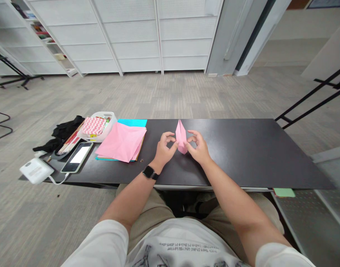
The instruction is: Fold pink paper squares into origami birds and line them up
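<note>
A folded piece of pink origami paper (181,138) stands between my hands above the dark table, its narrow pointed end toward the far edge and a centre crease down its length. My left hand (166,147) pinches its left lower side between thumb and fingers. On the other side, my right hand (198,147) grips the right lower edge in the same way. A watch (149,172) is on my left wrist. To the left of my hands lies a stack of pink paper sheets (122,141), with blue and other colours under the top ones.
Left on the black table (250,152) are a white basket (112,124) with a pink zigzag-patterned packet (93,126), a phone (78,157) cabled to a white power bank (36,170), and black cloth (66,128). Green paper (284,192) lies beyond the near right edge.
</note>
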{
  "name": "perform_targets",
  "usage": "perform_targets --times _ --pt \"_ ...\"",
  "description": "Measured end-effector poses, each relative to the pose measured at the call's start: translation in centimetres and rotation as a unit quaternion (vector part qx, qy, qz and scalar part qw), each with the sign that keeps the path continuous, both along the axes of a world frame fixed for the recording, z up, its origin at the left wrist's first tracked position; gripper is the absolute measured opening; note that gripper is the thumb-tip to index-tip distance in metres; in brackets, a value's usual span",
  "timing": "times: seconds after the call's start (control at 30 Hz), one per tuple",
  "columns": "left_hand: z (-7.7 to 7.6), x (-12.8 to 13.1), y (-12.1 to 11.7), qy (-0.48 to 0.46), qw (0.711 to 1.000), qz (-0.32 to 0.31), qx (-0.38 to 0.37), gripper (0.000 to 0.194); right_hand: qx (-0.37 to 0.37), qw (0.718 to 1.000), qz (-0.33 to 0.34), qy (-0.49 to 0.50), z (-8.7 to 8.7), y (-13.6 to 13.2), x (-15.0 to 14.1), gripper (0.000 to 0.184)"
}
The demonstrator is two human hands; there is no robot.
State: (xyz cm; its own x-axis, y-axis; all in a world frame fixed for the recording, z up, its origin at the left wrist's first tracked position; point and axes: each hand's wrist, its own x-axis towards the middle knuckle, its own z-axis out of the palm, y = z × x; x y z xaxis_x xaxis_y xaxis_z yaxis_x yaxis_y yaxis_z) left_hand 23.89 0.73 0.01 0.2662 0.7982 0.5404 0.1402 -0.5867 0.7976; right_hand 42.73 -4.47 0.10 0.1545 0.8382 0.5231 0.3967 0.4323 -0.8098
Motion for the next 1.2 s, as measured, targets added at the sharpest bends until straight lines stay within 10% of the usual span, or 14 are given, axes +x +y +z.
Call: perform_targets --times 0.23,0.7,1.2 --pt "0.1 0.1 0.1 0.025 0.999 -0.012 -0.035 0.011 -0.062 0.997 0.032 0.043 -0.4 0.4 0.3 0.036" --pt "-0.7 0.2 0.7 0.387 0.918 0.03 0.078 0.015 -0.116 0.925 -0.046 -0.36 -1.9 0.6 1.5 0.023" --pt "-0.6 -1.9 1.0 0.417 0.9 -0.072 0.106 0.03 -0.103 0.906 0.033 -0.409 -1.8 -0.2 3.3 0.03"
